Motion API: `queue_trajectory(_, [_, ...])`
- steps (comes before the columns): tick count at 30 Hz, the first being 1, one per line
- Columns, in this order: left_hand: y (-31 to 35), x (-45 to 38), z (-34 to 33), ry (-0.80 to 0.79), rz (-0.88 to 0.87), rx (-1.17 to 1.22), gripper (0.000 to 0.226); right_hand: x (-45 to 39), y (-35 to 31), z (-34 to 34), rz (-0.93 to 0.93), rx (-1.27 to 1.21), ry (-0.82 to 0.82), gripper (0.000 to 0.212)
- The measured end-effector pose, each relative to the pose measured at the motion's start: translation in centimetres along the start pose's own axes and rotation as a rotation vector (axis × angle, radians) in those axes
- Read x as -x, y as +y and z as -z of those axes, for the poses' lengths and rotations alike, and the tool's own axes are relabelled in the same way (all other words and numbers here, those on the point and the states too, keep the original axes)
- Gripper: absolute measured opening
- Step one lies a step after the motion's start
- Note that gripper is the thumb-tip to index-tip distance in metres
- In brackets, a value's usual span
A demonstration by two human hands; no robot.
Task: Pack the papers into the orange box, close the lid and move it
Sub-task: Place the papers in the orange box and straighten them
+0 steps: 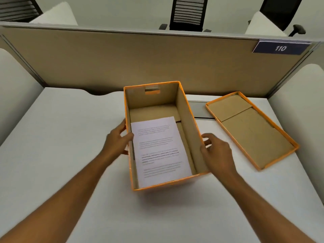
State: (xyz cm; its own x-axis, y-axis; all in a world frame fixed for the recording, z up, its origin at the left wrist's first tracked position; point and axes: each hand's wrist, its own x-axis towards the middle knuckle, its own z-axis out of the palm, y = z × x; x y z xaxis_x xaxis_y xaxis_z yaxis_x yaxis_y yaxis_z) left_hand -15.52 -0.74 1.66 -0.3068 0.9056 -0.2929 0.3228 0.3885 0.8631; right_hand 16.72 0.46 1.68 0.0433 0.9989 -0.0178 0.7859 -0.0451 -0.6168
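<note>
An open orange box (190, 120) with a brown cardboard inside stands in the middle of the white desk. White printed papers (160, 149) lie flat on its floor, toward the near end. My left hand (117, 139) grips the box's left wall, thumb over the rim and fingers outside. My right hand (215, 151) rests against the outside of the right wall with fingers curled at the rim. The orange lid (252, 128) lies upside down on the desk to the right of the box, apart from it.
A beige partition (140, 58) runs along the desk's far edge, with a blue "110" sign (280, 48) at its right end. A grey cable flap (199, 109) sits between box and lid. Office chairs (188, 14) stand beyond the partition. White side panels flank the desk.
</note>
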Motion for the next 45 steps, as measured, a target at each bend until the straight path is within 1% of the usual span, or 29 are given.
queue_trajectory(4, [-2.2,-0.1,4.3,-0.118,-0.002,-0.087,0.062,7.1,-2.6,-3.1,-0.101,-0.139,0.004,0.029])
queue_trajectory(8, [-4.1,0.0,5.4,-0.199,-0.005,-0.117,0.063,9.9,-3.1,-5.1,-0.156,-0.140,-0.046,0.032])
queue_trajectory(10, [-4.8,-0.2,5.3,-0.224,0.008,-0.125,0.063,10.0,-3.3,-5.2,-0.162,-0.098,-0.072,0.038])
queue_trajectory(11, [-5.0,-0.3,5.2,-0.215,0.020,-0.120,0.063,9.7,-3.3,-5.2,-0.159,-0.055,-0.074,0.041])
queue_trajectory(13, [-5.2,-0.5,4.8,-0.150,0.054,-0.100,0.066,8.0,-3.2,-5.1,-0.145,0.005,-0.056,0.048])
queue_trajectory(15, [-5.0,-0.6,4.3,-0.103,0.088,-0.080,0.071,5.2,-3.5,-5.4,-0.159,-0.035,-0.061,0.051])
queue_trajectory(17, [-4.6,-0.5,3.4,-0.124,0.095,-0.055,0.067,2.6,-4.1,-6.2,-0.214,-0.120,-0.122,0.054])
queue_trajectory(19, [-4.0,0.2,2.2,-0.134,0.082,-0.036,0.060,1.1,-4.2,-7.1,-0.230,-0.116,-0.159,0.053])
queue_trajectory(21, [-3.4,1.2,1.1,-0.130,0.067,-0.036,0.055,0.9,-3.7,-7.8,-0.216,-0.097,-0.124,0.051])
queue_trajectory(24, [-3.6,2.3,0.0,-0.134,0.054,-0.044,0.053,1.9,-2.4,-7.7,-0.221,-0.085,-0.046,0.049])
queue_trajectory(31, [-6.8,4.8,0.3,-0.149,0.027,-0.034,0.056,6.5,-1.3,-8.0,-0.233,-0.058,0.006,0.052])
queue_trajectory(40, [-10.0,7.2,2.2,-0.136,0.023,-0.010,0.055,10.7,-2.3,-9.6,-0.276,-0.041,0.031,0.050])
queue_trajectory(45, [-10.4,8.7,3.8,-0.126,0.029,-0.011,0.054,12.1,-3.4,-10.5,-0.260,-0.041,0.028,0.050])
